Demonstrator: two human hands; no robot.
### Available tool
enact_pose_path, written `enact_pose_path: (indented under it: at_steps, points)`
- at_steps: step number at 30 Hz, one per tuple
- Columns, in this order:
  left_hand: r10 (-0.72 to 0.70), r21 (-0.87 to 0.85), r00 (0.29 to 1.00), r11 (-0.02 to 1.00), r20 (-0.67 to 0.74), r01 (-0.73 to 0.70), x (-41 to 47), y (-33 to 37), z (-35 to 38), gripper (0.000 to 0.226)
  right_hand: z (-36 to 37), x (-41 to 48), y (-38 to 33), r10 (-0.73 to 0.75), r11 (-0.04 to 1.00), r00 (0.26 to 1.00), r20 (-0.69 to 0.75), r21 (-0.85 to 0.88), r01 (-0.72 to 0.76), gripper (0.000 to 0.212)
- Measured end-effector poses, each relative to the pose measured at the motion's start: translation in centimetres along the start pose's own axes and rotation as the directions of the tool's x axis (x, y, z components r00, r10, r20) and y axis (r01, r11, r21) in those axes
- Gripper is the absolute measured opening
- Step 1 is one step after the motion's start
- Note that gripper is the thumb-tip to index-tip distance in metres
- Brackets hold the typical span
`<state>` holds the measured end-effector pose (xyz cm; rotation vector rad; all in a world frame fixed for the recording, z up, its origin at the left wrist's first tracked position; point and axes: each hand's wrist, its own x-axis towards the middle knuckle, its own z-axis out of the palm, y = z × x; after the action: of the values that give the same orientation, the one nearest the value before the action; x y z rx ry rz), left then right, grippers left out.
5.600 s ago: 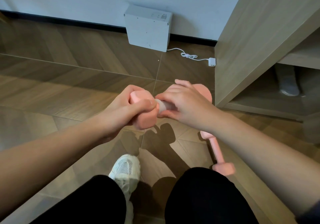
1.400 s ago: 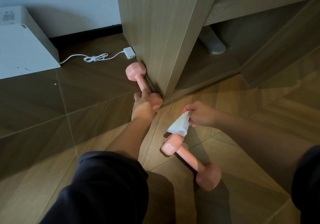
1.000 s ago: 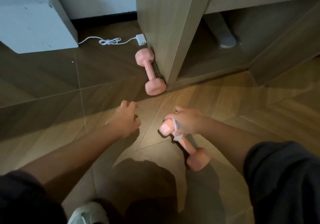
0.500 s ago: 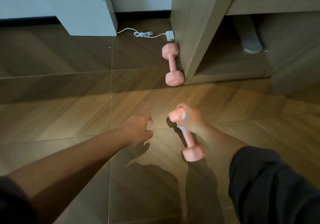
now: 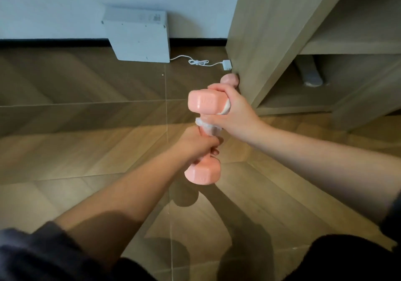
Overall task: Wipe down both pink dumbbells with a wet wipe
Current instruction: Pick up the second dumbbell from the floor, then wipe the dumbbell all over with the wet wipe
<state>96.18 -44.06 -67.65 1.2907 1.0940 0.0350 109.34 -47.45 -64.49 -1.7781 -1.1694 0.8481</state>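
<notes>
Pink hexagonal-ended dumbbell (image 5: 202, 105) held upright at frame centre, handle gripped by left hand (image 5: 198, 143), upper end clasped by right hand (image 5: 233, 112) through white wet wipe (image 5: 209, 126), 2nd pink dumbbell (image 5: 230, 78) seemingly floored behind, against pale wooden cabinet (image 5: 269, 31).

Dim warm light streaks the floor (image 5: 86, 150), arm shadows fall forward, edges bow, slight motion blur.

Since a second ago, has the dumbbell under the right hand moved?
Yes. The dumbbell is off the floor, held upright between both hands.
</notes>
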Motion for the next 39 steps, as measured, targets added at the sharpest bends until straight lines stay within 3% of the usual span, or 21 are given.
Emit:
enact_pose_path:
  at_steps: [4,6,8,10,12,14,18,24,27,30,36,39]
  points:
    - [0.041,-0.119,0.996,0.992,-0.079,-0.050,-2.2,-0.9,-2.5,0.019,-2.0,0.9,-3.1,-0.020,0.929,0.966,0.257,-0.354,0.113,0.055]
    - [0.042,-0.136,0.990,0.989,-0.132,-0.060,-2.2,-1.3,-3.3,0.024,-3.3,1.0,-3.0,0.000,0.901,0.973,0.230,-0.423,0.100,0.041]
    - [0.031,-0.129,0.980,0.990,-0.197,-0.057,-1.9,-1.3,-3.4,0.025,-4.2,1.3,-3.1,0.054,0.901,0.993,0.109,-0.434,-0.002,0.032]
    - [0.038,-0.130,0.970,0.989,-0.242,-0.071,-1.9,-0.9,-3.3,0.023,-4.7,1.7,-4.2,0.241,0.950,0.969,0.047,-0.218,-0.225,0.030]
    - [0.058,-0.175,0.970,0.979,-0.237,-0.101,-2.4,-0.2,-3.1,0.018,-4.9,1.8,-5.9,0.440,0.885,0.892,0.106,0.118,-0.451,0.027]
    - [0.104,-0.253,0.973,0.955,-0.206,-0.156,-2.8,0.8,-2.9,0.014,-5.1,1.8,-7.3,0.472,0.815,0.863,0.177,0.285,-0.504,0.023]
    - [0.192,-0.376,0.962,0.891,-0.194,-0.254,-3.4,2.2,-2.7,0.019,-5.1,0.6,-8.5,0.489,0.662,0.798,0.351,0.446,-0.602,0.028]
    - [0.196,-0.525,0.975,0.822,-0.107,-0.222,-5.1,3.0,-2.7,0.018,-4.9,-3.1,-8.7,0.530,0.515,0.753,0.388,0.559,-0.650,0.038]
    - [0.200,-0.498,0.975,0.839,-0.094,-0.220,-5.6,2.7,-2.1,0.007,-4.1,-4.4,-8.5,0.550,0.650,0.772,0.319,0.416,-0.636,0.028]
    - [0.167,-0.439,0.975,0.872,-0.148,-0.216,-6.0,1.9,-2.4,0.012,-4.3,-5.1,-8.2,0.515,0.823,0.829,0.218,0.143,-0.549,0.011]
    - [0.173,-0.485,0.971,0.842,-0.167,-0.234,-6.8,1.2,-3.8,0.007,-4.7,-6.1,-8.0,0.466,0.881,0.870,0.161,0.003,-0.473,0.011]
    - [0.200,-0.502,0.975,0.836,-0.099,-0.222,-7.4,1.6,-3.6,0.018,-4.5,-6.1,-7.9,0.449,0.886,0.879,0.159,0.043,-0.461,0.007]
